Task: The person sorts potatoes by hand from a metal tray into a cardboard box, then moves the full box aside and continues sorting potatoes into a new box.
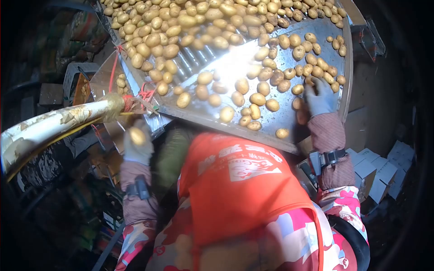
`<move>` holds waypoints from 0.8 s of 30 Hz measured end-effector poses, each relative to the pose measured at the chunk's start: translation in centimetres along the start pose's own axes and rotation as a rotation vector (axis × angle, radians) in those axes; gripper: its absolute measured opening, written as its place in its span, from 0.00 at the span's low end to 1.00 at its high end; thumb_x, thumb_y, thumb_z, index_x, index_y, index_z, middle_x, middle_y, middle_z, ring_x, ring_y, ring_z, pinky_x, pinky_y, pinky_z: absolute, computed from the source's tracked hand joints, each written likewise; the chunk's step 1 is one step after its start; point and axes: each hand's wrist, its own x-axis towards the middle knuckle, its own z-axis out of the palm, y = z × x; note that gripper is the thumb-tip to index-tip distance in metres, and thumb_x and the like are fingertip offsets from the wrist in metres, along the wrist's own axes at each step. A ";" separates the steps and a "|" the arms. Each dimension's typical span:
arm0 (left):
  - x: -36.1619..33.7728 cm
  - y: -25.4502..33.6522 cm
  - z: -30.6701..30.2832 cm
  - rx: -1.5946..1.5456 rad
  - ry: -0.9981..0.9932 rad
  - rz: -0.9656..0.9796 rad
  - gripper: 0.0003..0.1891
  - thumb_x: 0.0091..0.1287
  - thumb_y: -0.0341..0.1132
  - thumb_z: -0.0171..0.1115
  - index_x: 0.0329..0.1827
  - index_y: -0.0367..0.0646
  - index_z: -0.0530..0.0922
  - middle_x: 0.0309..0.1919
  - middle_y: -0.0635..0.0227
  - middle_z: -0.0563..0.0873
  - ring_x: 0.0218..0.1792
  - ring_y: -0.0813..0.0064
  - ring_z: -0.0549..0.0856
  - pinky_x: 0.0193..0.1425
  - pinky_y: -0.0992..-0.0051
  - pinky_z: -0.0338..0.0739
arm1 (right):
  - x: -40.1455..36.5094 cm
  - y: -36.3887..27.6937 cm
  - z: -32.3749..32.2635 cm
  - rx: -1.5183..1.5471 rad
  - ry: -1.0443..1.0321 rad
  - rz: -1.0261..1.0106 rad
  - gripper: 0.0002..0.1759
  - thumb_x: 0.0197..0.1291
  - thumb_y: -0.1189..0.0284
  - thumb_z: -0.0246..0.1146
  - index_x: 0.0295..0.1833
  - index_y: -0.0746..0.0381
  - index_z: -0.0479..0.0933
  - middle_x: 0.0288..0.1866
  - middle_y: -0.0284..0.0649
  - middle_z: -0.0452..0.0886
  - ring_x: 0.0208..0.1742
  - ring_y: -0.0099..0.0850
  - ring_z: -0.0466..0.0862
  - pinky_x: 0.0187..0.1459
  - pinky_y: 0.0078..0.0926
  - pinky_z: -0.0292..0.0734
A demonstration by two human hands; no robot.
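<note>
My left hand (139,151), in a pale glove, is beside the left corner of the metal sorting tray (282,115) with a potato (137,135) in its fingers. On the tray's right side, my gloved right hand (321,98) reaches in among loose potatoes (316,71). Its fingertips are blurred and partly hidden against them. Another potato (297,104) lies right by its thumb side. More potatoes (257,99) are scattered over the bare metal in front of me, and a dense heap (181,22) covers the far end.
A peeling white pipe (58,119) juts in from the left, tied with red string (145,92) near the tray corner. Below it stands a cardboard box (115,131). White cartons (377,171) are stacked at lower right. My orange apron (239,180) is close to the tray's front edge.
</note>
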 end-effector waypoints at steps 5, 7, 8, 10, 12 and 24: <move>1.3 5.4 -5.4 0.079 0.467 0.223 0.30 0.76 0.53 0.58 0.68 0.36 0.75 0.65 0.50 0.81 0.65 0.56 0.82 0.69 0.61 0.80 | 0.7 -6.2 4.6 -0.325 0.065 -0.499 0.33 0.45 0.54 0.76 0.60 0.51 0.82 0.67 0.46 0.78 0.73 0.48 0.72 0.73 0.54 0.63; -0.4 0.3 1.5 0.297 0.234 0.018 0.28 0.76 0.51 0.59 0.70 0.38 0.74 0.62 0.53 0.83 0.58 0.61 0.84 0.66 0.64 0.81 | 2.4 -5.6 7.0 -0.302 0.058 -0.464 0.33 0.44 0.53 0.77 0.59 0.51 0.82 0.67 0.45 0.78 0.73 0.48 0.72 0.73 0.55 0.63; -0.8 -2.2 5.3 0.356 0.197 -0.131 0.27 0.77 0.49 0.58 0.70 0.39 0.74 0.59 0.56 0.84 0.54 0.64 0.86 0.61 0.66 0.83 | 2.5 -5.8 7.2 -0.286 0.041 -0.444 0.33 0.45 0.52 0.77 0.58 0.53 0.82 0.68 0.44 0.78 0.72 0.48 0.72 0.73 0.55 0.63; 1.9 -7.1 5.1 1.121 -0.620 0.064 0.24 0.79 0.40 0.55 0.74 0.40 0.69 0.62 0.57 0.83 0.58 0.65 0.84 0.63 0.68 0.82 | 2.1 -6.4 6.5 -0.217 0.025 -0.399 0.33 0.46 0.51 0.78 0.57 0.55 0.83 0.69 0.43 0.78 0.72 0.49 0.73 0.73 0.55 0.64; 4.0 -11.4 7.9 1.015 -0.665 -0.044 0.22 0.79 0.37 0.56 0.72 0.42 0.70 0.61 0.59 0.82 0.59 0.67 0.83 0.63 0.70 0.81 | 0.1 -7.4 5.2 -0.111 0.101 -0.440 0.33 0.48 0.55 0.79 0.59 0.59 0.82 0.69 0.46 0.78 0.72 0.50 0.73 0.73 0.54 0.64; 0.0 -12.0 9.6 0.051 0.194 -0.311 0.09 0.71 0.34 0.67 0.52 0.43 0.86 0.47 0.66 0.90 0.47 0.78 0.86 0.40 0.84 0.81 | -6.3 -11.9 6.0 -0.061 -0.389 -1.074 0.35 0.55 0.58 0.68 0.70 0.55 0.73 0.73 0.50 0.69 0.73 0.57 0.68 0.71 0.55 0.65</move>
